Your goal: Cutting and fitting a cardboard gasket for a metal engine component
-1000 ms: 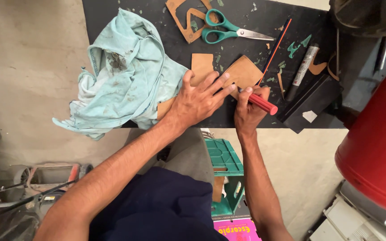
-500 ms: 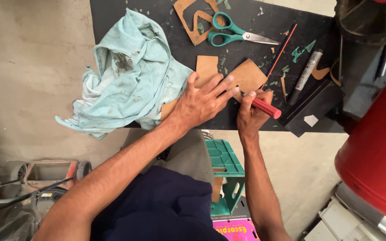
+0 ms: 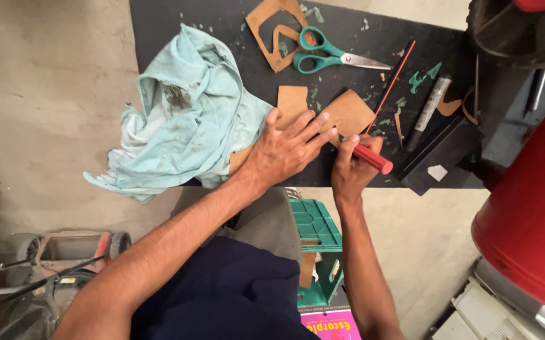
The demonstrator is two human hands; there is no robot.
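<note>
Teal scissors (image 3: 323,58) beyond the brown piece (image 3: 348,113), cloth (image 3: 184,119) beside it; my left hand (image 3: 285,151) flat, pinning it; right hand (image 3: 351,167) fisted round red-handled tool (image 3: 373,158).

Left hand (image 3: 283,151) flat on brown sheet (image 3: 350,112), right hand (image 3: 352,169) around red-handled tool (image 3: 372,158).

Small craft workshop, informal, likely a garage or utility space. Bare concrete floor (image 3: 52,94). Black worktop (image 3: 235,25) strewn with green and tan offcuts (image 3: 420,79), a cut-out tan template (image 3: 272,31) and teal-handled scissors (image 3: 323,56) at the far side. Soiled pale-blue rag (image 3: 184,119) at left. Large red drum (image 3: 531,214) at right. Wheeled machine (image 3: 64,252) near left. Green plastic stool (image 3: 316,239) below the bench.
</note>
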